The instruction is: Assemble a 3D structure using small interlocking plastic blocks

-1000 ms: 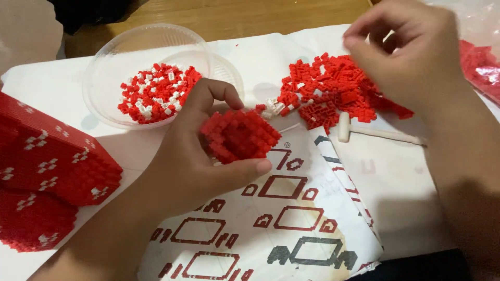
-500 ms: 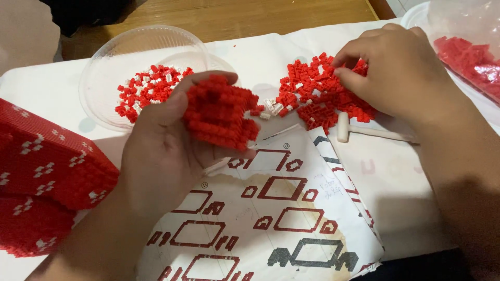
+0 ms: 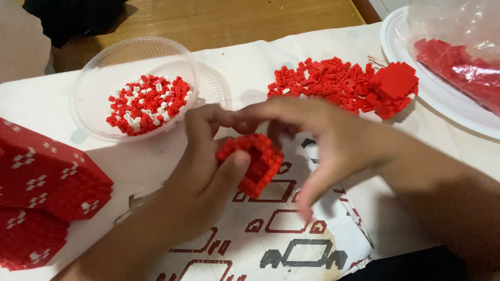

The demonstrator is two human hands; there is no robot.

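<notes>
White paper covers the table [image 3: 333, 47], with wooden floor showing past its far edge. Two hands are at work over one printed instruction sheet [image 3: 271, 234] at the near edge. One small red brick assembly [image 3: 255, 162] sits in the left hand [image 3: 200, 166], thumb pressed on its near side and fingers curled round the back, so that hand is closed on it. The right hand [image 3: 317, 138] reaches across from the right, forefinger and thumb pinched narrowly at the assembly's top corner (whether a brick sits between them I cannot tell), the other fingers splayed downward.

Toward the far left corner stands one clear plastic bowl [image 3: 99, 83] holding red and white bricks [image 3: 146, 101], with one clear lid [image 3: 213, 88] just beside it. One loose heap of red bricks [image 3: 338, 80] lies at the far middle. One white plate [image 3: 432, 93] at the far right corner carries one clear bag of red pieces [image 3: 458, 62]. One large red built block with white patterns [image 3: 41, 192] fills the left edge.

Half a second ago the right hand was picking at the heap; it has since come over to the assembly, which the left hand has turned and lowered toward the sheet.
</notes>
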